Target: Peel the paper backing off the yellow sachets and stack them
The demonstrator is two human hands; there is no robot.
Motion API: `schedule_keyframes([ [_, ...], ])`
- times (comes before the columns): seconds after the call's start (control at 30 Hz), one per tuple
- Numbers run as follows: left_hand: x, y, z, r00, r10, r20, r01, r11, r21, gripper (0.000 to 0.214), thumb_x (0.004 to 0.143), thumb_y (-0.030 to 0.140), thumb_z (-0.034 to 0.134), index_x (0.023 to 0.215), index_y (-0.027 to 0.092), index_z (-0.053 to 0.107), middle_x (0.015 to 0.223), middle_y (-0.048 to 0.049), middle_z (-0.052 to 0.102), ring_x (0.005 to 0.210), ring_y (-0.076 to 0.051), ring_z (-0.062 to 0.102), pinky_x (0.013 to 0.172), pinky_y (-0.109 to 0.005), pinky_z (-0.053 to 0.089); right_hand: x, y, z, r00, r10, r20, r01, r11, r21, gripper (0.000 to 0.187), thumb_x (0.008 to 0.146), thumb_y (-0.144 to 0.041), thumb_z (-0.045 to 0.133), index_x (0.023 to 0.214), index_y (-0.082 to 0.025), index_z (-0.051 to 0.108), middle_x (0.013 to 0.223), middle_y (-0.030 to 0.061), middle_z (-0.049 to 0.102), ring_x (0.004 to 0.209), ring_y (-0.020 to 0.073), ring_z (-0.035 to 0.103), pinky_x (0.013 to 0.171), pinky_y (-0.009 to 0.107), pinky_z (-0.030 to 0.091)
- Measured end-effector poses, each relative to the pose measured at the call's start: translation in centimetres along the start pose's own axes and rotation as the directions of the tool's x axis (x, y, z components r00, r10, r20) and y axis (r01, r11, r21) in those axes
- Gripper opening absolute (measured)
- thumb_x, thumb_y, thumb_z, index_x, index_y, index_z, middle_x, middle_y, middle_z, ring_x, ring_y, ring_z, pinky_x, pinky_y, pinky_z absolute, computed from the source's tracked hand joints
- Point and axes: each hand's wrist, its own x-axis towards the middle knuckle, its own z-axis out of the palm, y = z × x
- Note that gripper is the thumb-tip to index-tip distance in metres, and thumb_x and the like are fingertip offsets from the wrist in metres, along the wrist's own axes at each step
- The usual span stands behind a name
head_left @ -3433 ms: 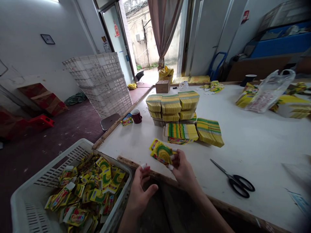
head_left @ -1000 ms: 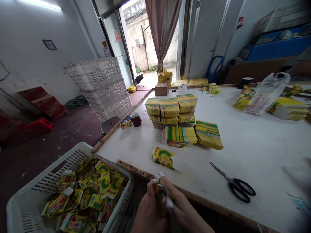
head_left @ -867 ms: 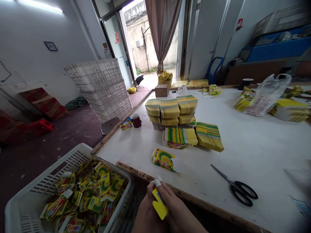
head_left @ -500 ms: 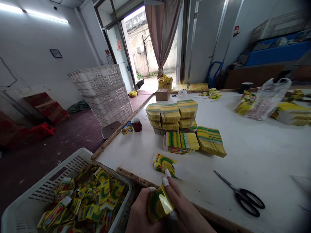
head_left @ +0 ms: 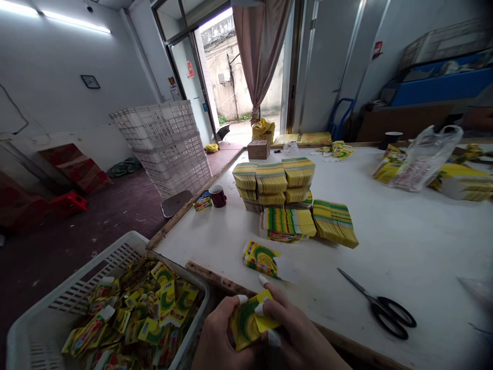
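Both hands meet over the table's front edge around a small yellow-and-green printed carton (head_left: 246, 325). My left hand (head_left: 217, 334) wraps its left side, thumb on top. My right hand (head_left: 290, 324) pinches a yellow flap at its right end. White covers sit on several fingertips. Just beyond the hands, a few flat printed cartons (head_left: 262, 258) lie on the white table (head_left: 389, 246). Behind them stand tight rows of flat cartons (head_left: 290, 224), with another row (head_left: 334, 222) to the right and stacked bundles (head_left: 271, 177) farther back.
At lower left, a white plastic basket (head_left: 129, 241) holds many folded cartons. Black-handled scissors (head_left: 391, 313) lie right of my hands. A dark red mug (head_left: 217, 196) stands near the left edge. A clear plastic bag (head_left: 427, 154) and a brown box (head_left: 258, 149) sit farther back.
The carton in my hands has turned so its printed face shows more fully. My right fingers have moved from beside the flat cartons back onto its flap.
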Motion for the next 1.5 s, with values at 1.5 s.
schedule_keyframes([
  [1.5, 1.1, -3.2, 1.8, 0.971, -0.092, 0.219, 0.186, 0.871, -0.455, 0.079, 0.066, 0.055, 0.074, 0.129, 0.015, 0.049, 0.126, -0.0179, 0.060, 0.114, -0.030, 0.058, 0.093, -0.042, 0.049, 5.3, 4.5, 0.3, 0.897, 0.245, -0.368, -0.273, 0.962, -0.023, 0.051, 0.075, -0.004, 0.048, 0.122, -0.018, 0.033, 0.095, 0.0035, 0.057, 0.077, 0.0153, 0.060, 0.072, 0.027, 0.050],
])
